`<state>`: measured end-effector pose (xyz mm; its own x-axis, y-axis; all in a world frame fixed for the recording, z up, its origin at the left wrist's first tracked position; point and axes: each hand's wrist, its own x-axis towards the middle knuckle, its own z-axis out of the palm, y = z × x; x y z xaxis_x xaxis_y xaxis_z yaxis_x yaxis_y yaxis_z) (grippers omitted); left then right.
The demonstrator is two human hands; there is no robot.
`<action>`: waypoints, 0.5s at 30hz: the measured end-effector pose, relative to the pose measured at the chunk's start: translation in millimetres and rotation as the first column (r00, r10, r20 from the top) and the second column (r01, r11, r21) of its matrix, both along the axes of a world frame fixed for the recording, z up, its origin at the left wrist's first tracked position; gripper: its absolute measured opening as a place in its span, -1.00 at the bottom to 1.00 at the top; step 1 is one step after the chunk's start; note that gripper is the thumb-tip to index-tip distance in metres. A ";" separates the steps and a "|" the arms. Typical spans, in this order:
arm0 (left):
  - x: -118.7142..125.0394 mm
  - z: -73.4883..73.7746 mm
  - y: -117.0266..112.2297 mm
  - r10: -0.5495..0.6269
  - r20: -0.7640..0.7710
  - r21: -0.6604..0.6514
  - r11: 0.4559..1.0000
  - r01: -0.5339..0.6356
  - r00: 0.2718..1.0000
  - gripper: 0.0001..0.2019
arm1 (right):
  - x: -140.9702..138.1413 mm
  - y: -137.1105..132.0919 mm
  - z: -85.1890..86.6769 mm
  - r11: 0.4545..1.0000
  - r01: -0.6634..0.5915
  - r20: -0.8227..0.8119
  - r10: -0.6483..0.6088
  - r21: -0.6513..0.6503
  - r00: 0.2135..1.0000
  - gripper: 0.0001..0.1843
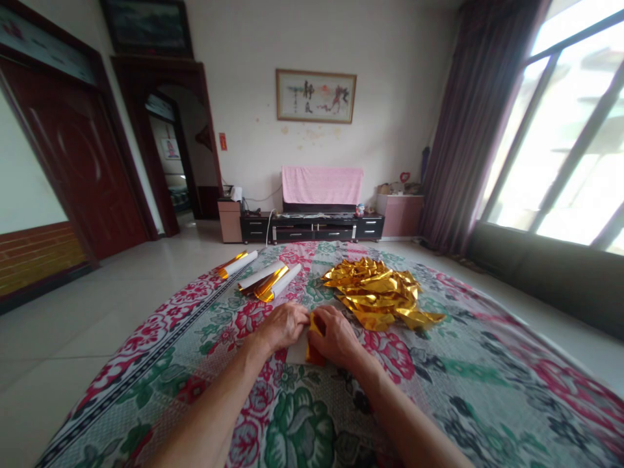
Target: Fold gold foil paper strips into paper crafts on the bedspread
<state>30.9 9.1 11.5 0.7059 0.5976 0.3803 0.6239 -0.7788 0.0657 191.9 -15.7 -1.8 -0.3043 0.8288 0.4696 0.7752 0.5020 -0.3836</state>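
Left hand (285,325) and right hand (336,335) close together at middle of floral cloth (487,390), fingers curled, pinching gold foil sheet (314,341) between them over white backing. Heap of folded gold foil pieces (380,292) just beyond right hand, near but apart. Rolled foil sheets (263,276) farther off to left, near cloth's left border. Open cloth toward near edge and far right. Bare tiled floor (73,325) wide at left. TV cabinet (312,227) against far wall.

Both forearms are bare, no sleeves showing, and the hands (312,331) wear no gloves, rings or watch.
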 end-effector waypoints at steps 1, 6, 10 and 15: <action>-0.1 0.1 -0.1 -0.002 0.000 0.007 1.000 0.002 1.000 -0.76 | -0.2 0.1 0.3 1.000 -0.003 0.007 0.003 0.005 1.000 -0.90; 0.0 -0.9 0.7 0.004 -0.005 0.011 1.000 -0.004 1.000 -0.76 | -0.6 1.2 -1.6 1.000 -0.024 0.025 0.024 0.002 0.999 -0.83; 0.3 -2.0 1.9 -0.009 0.012 -0.008 1.000 0.009 1.000 -0.74 | -0.4 1.9 -2.6 0.999 -0.041 0.035 0.041 0.001 0.999 -0.74; -0.8 -1.9 2.5 -0.017 0.042 -0.054 0.998 0.020 0.999 -0.73 | -0.2 1.1 2.2 0.997 -0.071 0.068 0.071 -0.005 0.995 -0.72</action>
